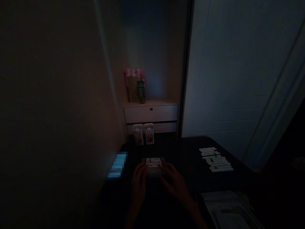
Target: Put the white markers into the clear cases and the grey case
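Note:
A small, clear-looking plastic box (154,172) with a printed white label on top is between my hands, at the middle of the dark table. My left hand (139,178) grips its left side, fingers curled over the near left corner. On the right side, my right hand (173,180) has its fingertips pressed against the box near the label, with the thumb below. The dim light hides what is inside the box and whether it rests on the table.
Two upright marker packs (149,135) stand at the table's far edge. Several white markers (219,161) lie in a row on the right. Clear plastic packaging (228,206) is at the near right. A bottle (141,93) stands on the drawer cabinet (152,114) behind. A wall borders the left.

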{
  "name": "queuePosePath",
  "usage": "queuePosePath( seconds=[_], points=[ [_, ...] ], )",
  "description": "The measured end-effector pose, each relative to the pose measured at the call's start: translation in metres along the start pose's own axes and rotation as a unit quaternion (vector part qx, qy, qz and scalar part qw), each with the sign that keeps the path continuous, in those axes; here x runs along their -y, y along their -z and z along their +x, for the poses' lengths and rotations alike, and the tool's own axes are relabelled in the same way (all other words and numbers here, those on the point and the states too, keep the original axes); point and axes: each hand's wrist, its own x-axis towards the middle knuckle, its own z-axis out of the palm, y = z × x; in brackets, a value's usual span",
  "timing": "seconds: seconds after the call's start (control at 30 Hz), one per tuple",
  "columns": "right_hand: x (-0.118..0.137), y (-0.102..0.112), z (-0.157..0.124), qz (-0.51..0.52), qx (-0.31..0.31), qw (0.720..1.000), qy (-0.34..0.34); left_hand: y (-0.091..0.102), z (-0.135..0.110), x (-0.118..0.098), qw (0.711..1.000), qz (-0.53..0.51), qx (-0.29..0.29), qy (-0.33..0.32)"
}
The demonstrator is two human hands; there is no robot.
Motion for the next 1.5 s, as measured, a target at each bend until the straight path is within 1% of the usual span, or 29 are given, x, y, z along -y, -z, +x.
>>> queuePosePath(
  seconds=[0.07,0.13,0.27,0.47,0.7,1.0,1.1,1.2,1.33,1.5],
  points=[
    [0.002,0.001,0.0,0.008,0.01,1.0,0.02,0.0,-0.001,-0.002,1.0,-0.01,0.01,-0.003],
    [0.003,0.002,0.0,0.009,0.023,0.999,0.028,0.001,-0.002,-0.005,0.999,-0.029,0.035,0.0],
    [0.002,0.0,0.0,-0.015,0.037,0.999,0.006,0.002,-0.006,-0.008,0.995,-0.053,0.081,0.012],
    [-0.003,-0.004,-0.001,-0.03,0.035,0.999,-0.005,0.002,-0.006,-0.009,0.996,-0.037,0.084,0.003],
    [0.001,-0.001,-0.003,-0.032,0.022,0.999,0.017,0.001,-0.007,-0.013,0.996,0.004,0.09,-0.023],
    [0.005,-0.002,-0.003,-0.031,-0.024,0.999,0.028,0.004,-0.006,-0.018,0.993,-0.017,0.115,-0.008],
    [0.004,-0.005,-0.001,-0.036,-0.049,0.998,0.032,0.003,-0.007,-0.017,0.993,-0.042,0.106,-0.003],
    [0.004,-0.005,0.004,-0.049,-0.091,0.994,0.035,0.002,-0.009,-0.014,0.994,-0.066,0.09,-0.003],
    [0.007,0.007,0.021,-0.083,-0.129,0.988,0.03,0.001,-0.01,-0.012,0.995,-0.064,0.077,-0.001],
    [0.01,0.031,0.045,-0.163,-0.175,0.971,-0.013,-0.001,-0.008,-0.009,0.997,-0.044,0.065,0.022]
  ],
)
